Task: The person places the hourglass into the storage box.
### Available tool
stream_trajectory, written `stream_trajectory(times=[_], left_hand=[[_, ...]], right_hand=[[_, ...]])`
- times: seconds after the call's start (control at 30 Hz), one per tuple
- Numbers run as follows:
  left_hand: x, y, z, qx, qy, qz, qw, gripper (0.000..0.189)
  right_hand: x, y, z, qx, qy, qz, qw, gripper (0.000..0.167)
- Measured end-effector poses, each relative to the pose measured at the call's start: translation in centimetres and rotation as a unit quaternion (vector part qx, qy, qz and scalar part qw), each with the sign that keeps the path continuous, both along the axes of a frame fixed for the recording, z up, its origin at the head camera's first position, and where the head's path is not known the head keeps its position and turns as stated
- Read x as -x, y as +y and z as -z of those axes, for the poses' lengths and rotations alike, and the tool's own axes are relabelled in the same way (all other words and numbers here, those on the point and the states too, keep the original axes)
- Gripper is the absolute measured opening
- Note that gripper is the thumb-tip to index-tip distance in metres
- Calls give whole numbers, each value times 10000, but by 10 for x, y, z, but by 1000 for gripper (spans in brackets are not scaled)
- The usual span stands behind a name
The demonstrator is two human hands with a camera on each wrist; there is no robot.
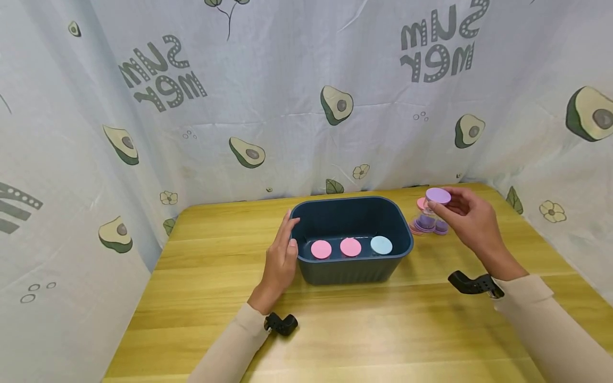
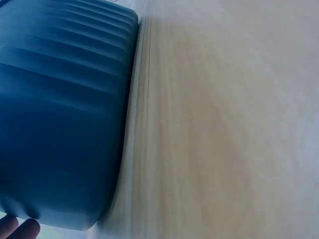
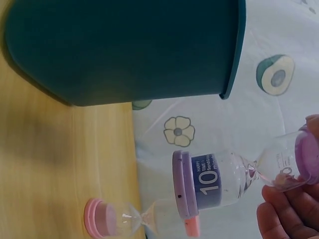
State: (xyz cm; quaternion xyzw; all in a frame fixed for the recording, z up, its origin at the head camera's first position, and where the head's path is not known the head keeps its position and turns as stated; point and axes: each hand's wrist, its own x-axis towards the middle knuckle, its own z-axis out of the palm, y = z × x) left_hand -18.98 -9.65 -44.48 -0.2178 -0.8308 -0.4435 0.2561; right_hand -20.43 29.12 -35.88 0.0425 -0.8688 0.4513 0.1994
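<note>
My right hand pinches a purple-capped hourglass by its upper end. Its label reads 10 minutes, and its lower cap hangs over the right part of the table. Behind it stands a pink-capped hourglass; a second purple cap shows beside it. My left hand rests with extended fingers against the left end of a dark blue-green bin. Inside the bin are two hourglasses with pink caps and one with a light blue cap; their lower parts are hidden by the front wall.
The bin stands on a wood-grain table, near its back edge. A white curtain printed with avocados hangs behind and along both sides. A black wrist camera is strapped to each forearm.
</note>
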Motion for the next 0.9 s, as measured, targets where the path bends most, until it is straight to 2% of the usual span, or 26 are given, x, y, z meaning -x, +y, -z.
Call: stream_trajectory(times=[0.47,0.9], left_hand=[[0,-1,-2,30,-116,-21,9999,51],[1,0,-1,-10,44,-11,10000,50]], right_hand=[[0,-8,-15,46,196,-190,9996,48],[-1,-20,-29,-97,432,-228,9988,48]])
